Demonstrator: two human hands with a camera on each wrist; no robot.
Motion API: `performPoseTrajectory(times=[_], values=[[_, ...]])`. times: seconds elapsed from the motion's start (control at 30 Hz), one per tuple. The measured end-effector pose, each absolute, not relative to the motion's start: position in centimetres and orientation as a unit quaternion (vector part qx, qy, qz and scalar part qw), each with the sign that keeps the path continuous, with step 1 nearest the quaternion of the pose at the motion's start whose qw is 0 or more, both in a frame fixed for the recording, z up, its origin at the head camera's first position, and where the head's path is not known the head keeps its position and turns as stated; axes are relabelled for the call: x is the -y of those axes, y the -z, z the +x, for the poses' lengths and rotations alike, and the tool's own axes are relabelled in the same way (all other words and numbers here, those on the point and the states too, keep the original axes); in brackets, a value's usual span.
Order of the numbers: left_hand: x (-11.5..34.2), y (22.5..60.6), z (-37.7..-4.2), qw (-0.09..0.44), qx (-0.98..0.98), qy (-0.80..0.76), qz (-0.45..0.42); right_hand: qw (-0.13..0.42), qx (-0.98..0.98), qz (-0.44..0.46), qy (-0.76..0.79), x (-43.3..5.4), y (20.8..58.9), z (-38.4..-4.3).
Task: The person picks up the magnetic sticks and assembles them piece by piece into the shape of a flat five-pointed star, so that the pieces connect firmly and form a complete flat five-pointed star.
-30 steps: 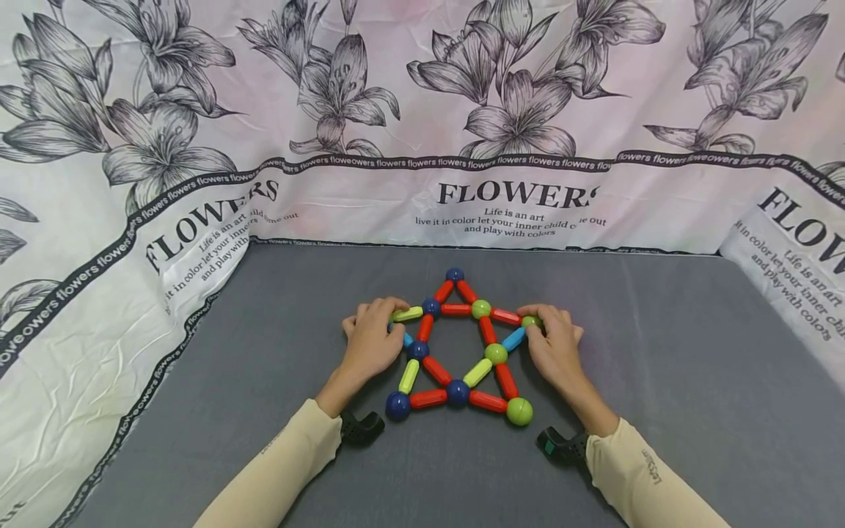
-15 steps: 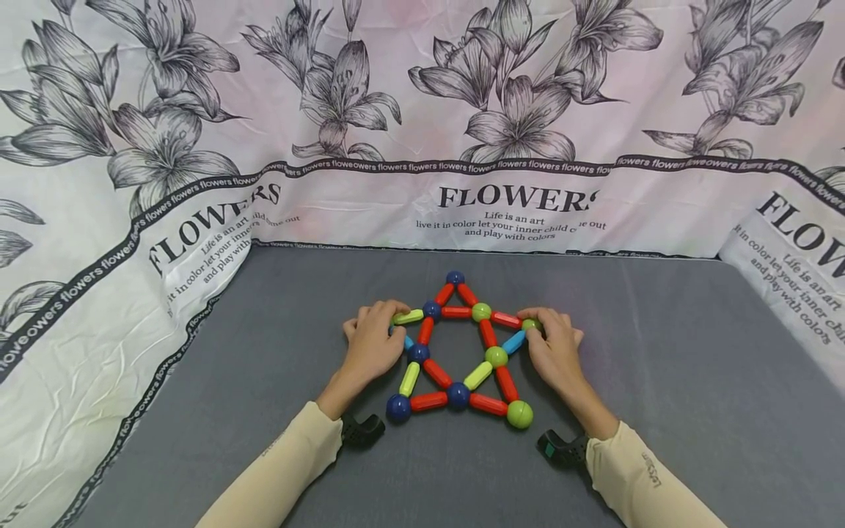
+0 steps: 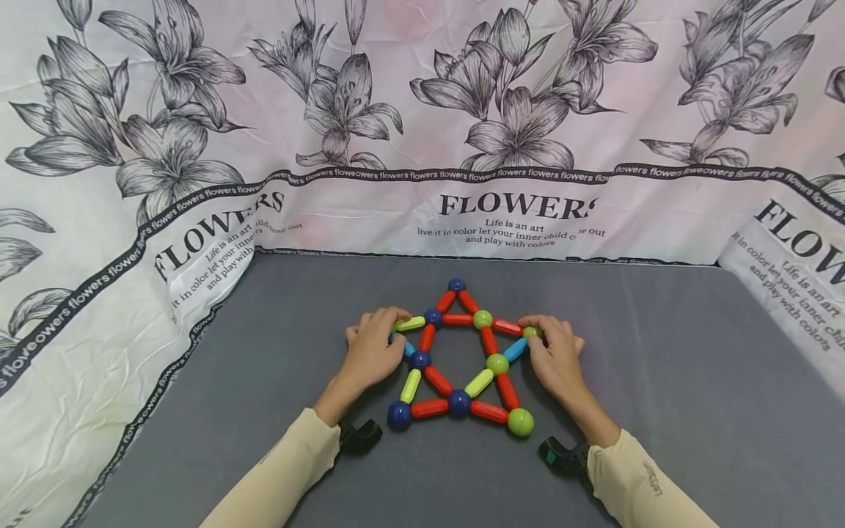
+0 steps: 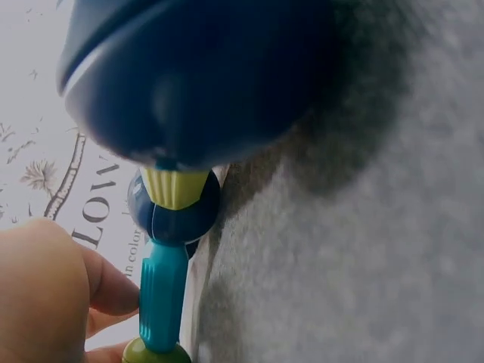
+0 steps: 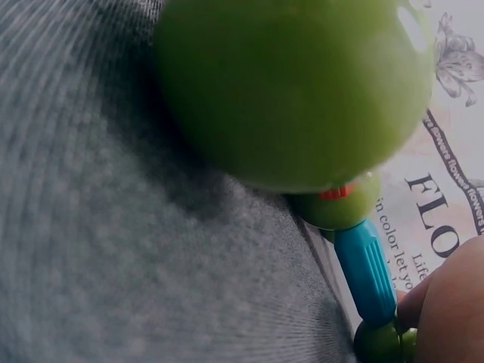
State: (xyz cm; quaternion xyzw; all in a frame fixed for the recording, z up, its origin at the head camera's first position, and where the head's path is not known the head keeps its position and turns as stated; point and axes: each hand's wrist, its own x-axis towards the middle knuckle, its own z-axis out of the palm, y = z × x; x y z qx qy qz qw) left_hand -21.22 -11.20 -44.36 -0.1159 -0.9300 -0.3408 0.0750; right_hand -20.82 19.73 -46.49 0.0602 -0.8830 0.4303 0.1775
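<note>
A flat six-pointed star of magnetic building sticks and balls (image 3: 459,403) lies on the grey table, joining red, blue and yellow-green sticks with dark blue and green balls. My left hand (image 3: 375,345) grips its left corner, fingertips over a yellow-green stick (image 3: 411,323) and thumb beside a blue stick (image 4: 162,295). That corner's green ball (image 4: 156,353) shows partly in the left wrist view; the hand hides it from the head camera. On the opposite side, my right hand (image 3: 557,352) pinches the right corner's green ball (image 5: 376,342), where a blue stick (image 5: 364,271) and a red stick (image 3: 507,327) meet.
The grey tabletop (image 3: 660,352) spreads around the star. A white cloth (image 3: 370,209) with flower drawings and lettering stands behind it and along both sides. Dark wrist-worn devices (image 3: 359,437) sit below both sleeves' cuffs.
The head view has tilted slightly, so the star, hands and cloth appear a little lower. Both hands keep hold of the same corners, and the star keeps its shape.
</note>
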Motion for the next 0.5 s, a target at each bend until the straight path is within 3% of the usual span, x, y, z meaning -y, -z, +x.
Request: performPoseTrajectory(times=[0.5], values=[[11.54,44.75,-21.06,0.066,0.931,0.334,-0.128,0.166,0.888,0.072,-0.423,-19.92,46.71,-20.35]])
